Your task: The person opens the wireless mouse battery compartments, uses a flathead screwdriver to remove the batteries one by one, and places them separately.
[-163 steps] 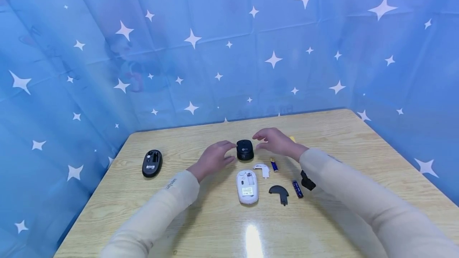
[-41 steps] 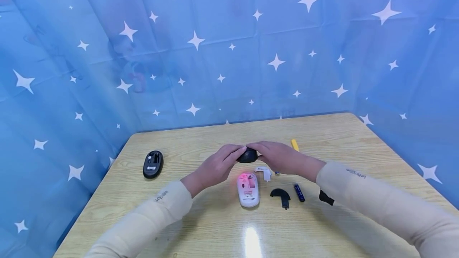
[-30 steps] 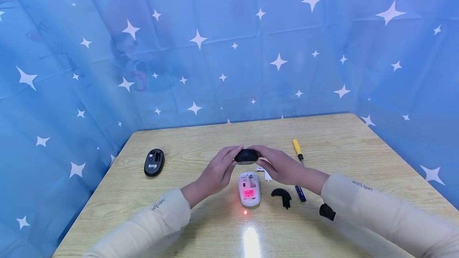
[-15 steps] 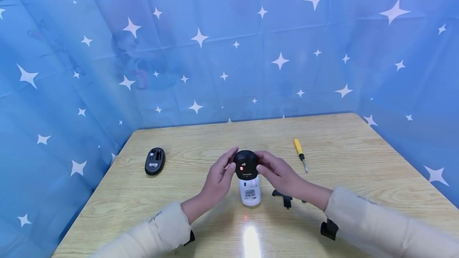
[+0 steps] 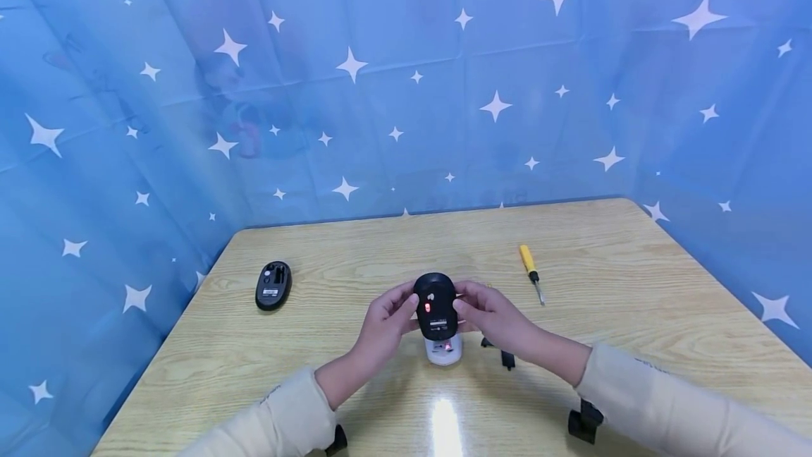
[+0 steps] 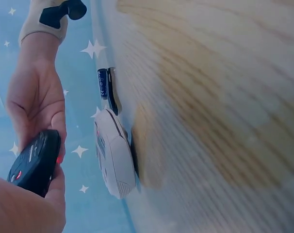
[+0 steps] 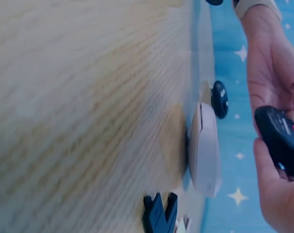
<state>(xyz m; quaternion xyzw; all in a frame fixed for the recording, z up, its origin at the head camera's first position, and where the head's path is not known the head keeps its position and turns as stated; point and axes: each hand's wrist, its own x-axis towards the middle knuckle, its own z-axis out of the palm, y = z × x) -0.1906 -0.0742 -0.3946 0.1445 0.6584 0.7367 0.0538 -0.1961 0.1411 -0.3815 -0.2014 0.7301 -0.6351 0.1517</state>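
Note:
A black computer mouse [image 5: 435, 305] is held off the table between both hands, its underside with a small red light turned to the head view. My left hand [image 5: 383, 323] grips its left edge, thumb on the underside. My right hand [image 5: 495, 316] grips the right edge in like manner. Behind and below it a white mouse [image 5: 444, 352] lies upside down, mostly hidden in the head view but plain in the left wrist view [image 6: 113, 155]. Just right of that, a dark battery cover [image 5: 507, 358] is partly hidden by my right hand. A blue battery [image 6: 103, 83] shows in the left wrist view.
Another black mouse [image 5: 274, 286] lies upside down at the left, its battery bay uncovered. A yellow-handled screwdriver [image 5: 531, 270] lies at the back right. A black camera mount [image 5: 583, 420] hangs under the right sleeve. A blue starry curtain [image 5: 406, 90] stands behind the table.
Both hands have gone from beside the black mouse to gripping and lifting it. It has tipped over from its top side to show its underside, and come nearer, over the white mouse.

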